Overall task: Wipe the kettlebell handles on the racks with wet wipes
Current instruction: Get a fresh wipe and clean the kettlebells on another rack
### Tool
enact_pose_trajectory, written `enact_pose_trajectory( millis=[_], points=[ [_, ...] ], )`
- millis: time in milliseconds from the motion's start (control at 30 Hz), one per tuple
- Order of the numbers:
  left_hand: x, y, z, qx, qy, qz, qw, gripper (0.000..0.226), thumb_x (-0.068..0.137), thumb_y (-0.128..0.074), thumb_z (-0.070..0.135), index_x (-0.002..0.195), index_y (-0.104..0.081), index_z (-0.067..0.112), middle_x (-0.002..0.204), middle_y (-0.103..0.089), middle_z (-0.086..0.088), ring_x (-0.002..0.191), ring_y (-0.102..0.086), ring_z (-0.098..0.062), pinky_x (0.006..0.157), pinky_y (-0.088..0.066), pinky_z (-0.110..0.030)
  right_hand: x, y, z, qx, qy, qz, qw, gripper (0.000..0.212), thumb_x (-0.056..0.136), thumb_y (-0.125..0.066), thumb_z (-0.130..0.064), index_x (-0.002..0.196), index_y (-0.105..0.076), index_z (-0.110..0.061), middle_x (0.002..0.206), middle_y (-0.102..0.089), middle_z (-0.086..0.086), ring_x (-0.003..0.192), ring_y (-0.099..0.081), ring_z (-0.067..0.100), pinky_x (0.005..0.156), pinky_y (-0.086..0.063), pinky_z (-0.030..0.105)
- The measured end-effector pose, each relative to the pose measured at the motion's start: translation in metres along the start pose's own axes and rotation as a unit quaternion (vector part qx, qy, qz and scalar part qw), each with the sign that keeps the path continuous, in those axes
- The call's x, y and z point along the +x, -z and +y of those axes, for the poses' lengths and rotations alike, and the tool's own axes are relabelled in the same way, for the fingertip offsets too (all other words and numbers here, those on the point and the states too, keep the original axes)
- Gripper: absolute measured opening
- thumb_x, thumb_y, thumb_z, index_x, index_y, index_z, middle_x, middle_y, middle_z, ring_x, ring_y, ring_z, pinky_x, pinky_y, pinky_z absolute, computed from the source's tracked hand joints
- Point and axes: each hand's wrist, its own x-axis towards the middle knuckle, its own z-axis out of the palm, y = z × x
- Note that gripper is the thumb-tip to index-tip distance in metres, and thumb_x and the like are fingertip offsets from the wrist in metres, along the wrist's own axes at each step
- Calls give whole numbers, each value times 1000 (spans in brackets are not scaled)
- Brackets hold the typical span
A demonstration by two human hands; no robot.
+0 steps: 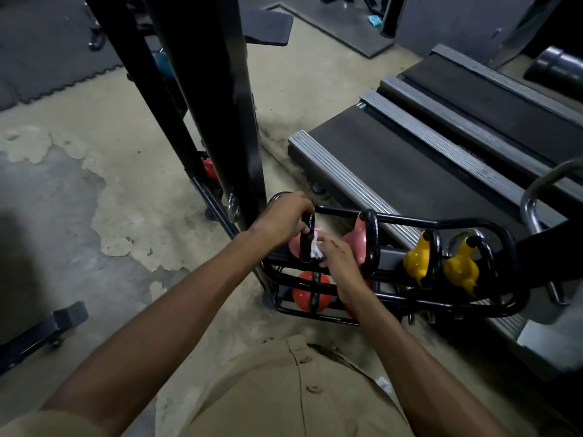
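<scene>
"Where was the handle (pixel 306 244)?"
"Upper rack (pixel 410 220), left end. Your left hand (pixel 280 216) gripped it, and your right hand (pixel 339 258) fingers pinched the wipe (pixel 315 249) against it. Tugging could've tipped that kettlebell (pixel 295 246) off."

No text, label, brand or number was legible on the kettlebells (pixel 417 259), rack (pixel 410 220) or treadmills (pixel 407 171).
</scene>
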Motion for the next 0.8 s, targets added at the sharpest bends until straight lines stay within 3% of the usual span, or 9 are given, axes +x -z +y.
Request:
enact_pose_trajectory(
  millis=[100, 200, 333, 433, 500, 600, 667, 800],
  points=[
    [-1, 1, 0, 9, -4, 0, 1000, 50, 84, -83, 19, 131, -69, 14, 132, -62, -4, 123, -57, -24, 102, -46, -36, 7, -2, -3, -23, 7, -19, 1000, 42, 87, -41, -20, 111, -56, 12, 94, -54, 29, 84, -48, 18, 75, -37, 36],
    [-1, 3, 0, 16, -7, 1, 1000, 50, 84, -84, 19, 132, -69, 14, 132, -62, -4, 124, -58, -24, 104, -45, -36, 22, 2, -4, -61, 4, -40, 997, 39, 93, -40, -15, 108, -54, 18, 94, -57, 36, 82, -48, 18, 75, -36, 36],
    [0, 2, -2, 8, -9, 9, 1000, 50, 83, -84, 19, 131, -70, 14, 131, -63, -3, 123, -58, -22, 101, -46, -31, 11, 2, 9, -64, 55, 10, 996, 16, 93, -51, -10, 90, -65, -3, 79, -59, 5, 72, -52, 15, 68, -43, 37],
    [2, 1, -5, -2, -11, 12, 1000, 49, 82, -85, 17, 129, -71, 14, 128, -65, -4, 121, -59, -23, 100, -47, -33, -11, -7, 17, -111, 154, 109, 976, 7, 94, -67, -10, 95, -64, -16, 97, -63, -5, 84, -61, 10, 74, -51, 23],
    [3, 1, -4, 7, -14, 12, 1000, 46, 83, -83, 15, 128, -72, 14, 127, -65, -5, 120, -60, -25, 100, -47, -34, -12, -11, 22, -226, 279, 119, 926, 12, 92, -69, -7, 101, -64, -13, 107, -56, -2, 90, -56, 12, 75, -50, 21],
    [4, 2, -4, 21, -21, 12, 999, 43, 85, -81, 15, 127, -72, 13, 127, -65, -4, 120, -60, -24, 102, -47, -35, 4, -9, 22, -429, 429, 75, 791, 21, 96, -62, -6, 117, -68, -6, 119, -58, 8, 97, -56, 19, 79, -52, 28],
    [5, 2, -4, 23, -20, 10, 999, 43, 86, -80, 14, 129, -72, 13, 130, -65, -3, 122, -60, -23, 104, -47, -35, 12, -6, 18, -522, 459, 34, 718, 28, 98, -59, -11, 124, -68, -8, 127, -58, 9, 100, -56, 23, 84, -52, 36],
    [4, 2, -4, 11, -13, 0, 1000, 52, 83, -85, 25, 131, -70, 15, 136, -63, -2, 126, -58, -20, 106, -46, -35, 13, -3, 21, -642, 462, -21, 611, 35, 96, -56, -20, 128, -64, -8, 129, -56, 12, 103, -57, 28, 82, -49, 39]
  ],
)
